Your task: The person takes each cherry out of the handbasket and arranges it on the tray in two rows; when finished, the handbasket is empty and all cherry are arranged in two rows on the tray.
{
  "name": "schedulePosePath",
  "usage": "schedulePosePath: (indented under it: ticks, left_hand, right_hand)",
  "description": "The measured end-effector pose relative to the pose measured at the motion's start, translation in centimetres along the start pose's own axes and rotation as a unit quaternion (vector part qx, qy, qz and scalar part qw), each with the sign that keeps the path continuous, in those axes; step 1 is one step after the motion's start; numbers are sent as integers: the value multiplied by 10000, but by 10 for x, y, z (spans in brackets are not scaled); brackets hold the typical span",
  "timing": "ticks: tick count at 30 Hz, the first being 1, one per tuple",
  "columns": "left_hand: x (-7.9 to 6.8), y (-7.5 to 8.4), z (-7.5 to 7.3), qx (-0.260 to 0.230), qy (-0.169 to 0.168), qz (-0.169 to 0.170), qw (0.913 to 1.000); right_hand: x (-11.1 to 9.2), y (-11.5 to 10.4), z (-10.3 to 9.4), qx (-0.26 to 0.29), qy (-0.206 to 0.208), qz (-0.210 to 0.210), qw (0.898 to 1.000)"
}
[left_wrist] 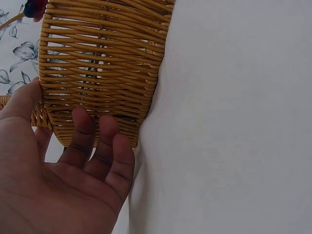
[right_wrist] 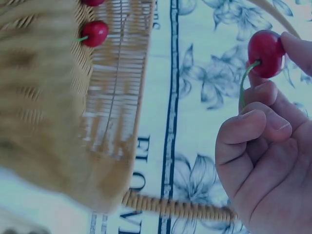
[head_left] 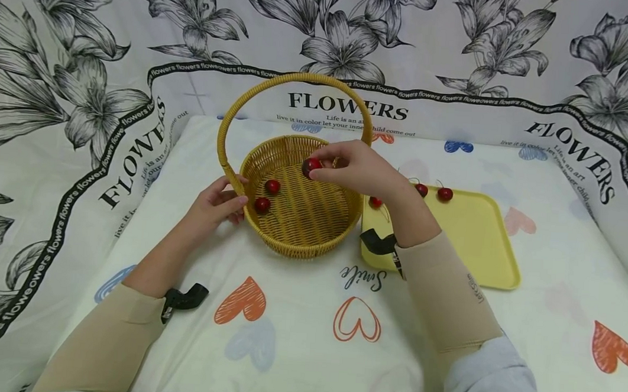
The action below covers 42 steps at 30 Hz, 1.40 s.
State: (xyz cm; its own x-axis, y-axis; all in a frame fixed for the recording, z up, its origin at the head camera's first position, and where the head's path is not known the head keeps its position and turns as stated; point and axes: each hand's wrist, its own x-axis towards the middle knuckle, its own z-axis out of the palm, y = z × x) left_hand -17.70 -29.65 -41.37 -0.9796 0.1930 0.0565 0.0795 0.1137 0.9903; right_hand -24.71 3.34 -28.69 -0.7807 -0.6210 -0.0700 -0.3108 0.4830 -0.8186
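Note:
A yellow wicker basket (head_left: pixel 301 242) with a tall arched handle stands in the middle. My left hand (head_left: pixel 214 205) grips its left side where the handle joins, thumb at the rim and fingers along the outer wall (left_wrist: pixel 97 53). Over the basket's opening, my right hand (head_left: pixel 355 165) pinches a red cherry (head_left: pixel 310 167) between thumb and fingertips. In the right wrist view the pinched cherry (right_wrist: pixel 266 53) shows a green stem hanging down. Two cherries lie inside the basket at the left: one cherry (head_left: pixel 272 187) farther back, another cherry (head_left: pixel 262 205) nearer.
Right of the basket, a yellow tray (head_left: pixel 476 246) lies partly under my right forearm. On it are a cherry (head_left: pixel 444 194) and a second cherry (head_left: pixel 421 190) near the far edge, plus a third cherry (head_left: pixel 375 202) by the left side. A heart-printed cloth (head_left: pixel 294 366) covers the surface.

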Motion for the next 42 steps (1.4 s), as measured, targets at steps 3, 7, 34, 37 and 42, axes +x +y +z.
schedulePosePath:
  ticks: [3,7,34,37,42]
  left_hand:
    - [-1,0,-1,-56,-13,25,10000]
    - [-1,0,-3,-140,-66,36,9999]
    - [1,0,-1,-277,-118,140,9994]
    - [0,1,-1,-236,-103,64,9996]
    - [0,1,0,-220,-85,-17,9997]
  right_hand:
    - [-10,9,-4,104,154,-9,9998]
    - [-25,22,-12,149,401,92,9990]
    - [-77,129,-57,-71,846,1528,9846]
    - [-76,142,-57,-87,769,1699,9824]
    - [-74,153,-56,-313,578,1956,9785]
